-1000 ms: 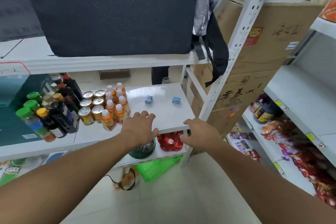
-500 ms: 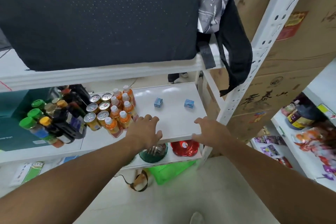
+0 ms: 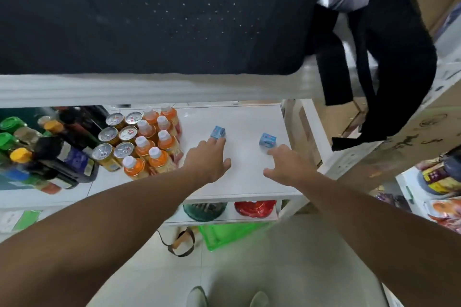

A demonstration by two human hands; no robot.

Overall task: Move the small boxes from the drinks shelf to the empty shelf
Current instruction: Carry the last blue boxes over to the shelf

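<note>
Reaching step: left hand and right hand are closing on two small blue boxes sitting mid-depth on the drinks shelf, right end, beside the bottles. Fingers loosely spread, gripping nothing; fingertips are almost touching the boxes. Next: pinching each box. Versus earlier, the hands are advancing off the front edge.

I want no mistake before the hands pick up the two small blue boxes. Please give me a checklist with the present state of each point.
1. Left hand at left blue box, fingertips reaching it: ok.
2. Right hand at right blue box: ok.
3. Boxes gripped: not ok, hands open.
4. Boxes apart from orange bottles: ok.
5. Shelf board around the boxes bare: ok.
6. Destination empty shelf in view: cannot tell.
</note>
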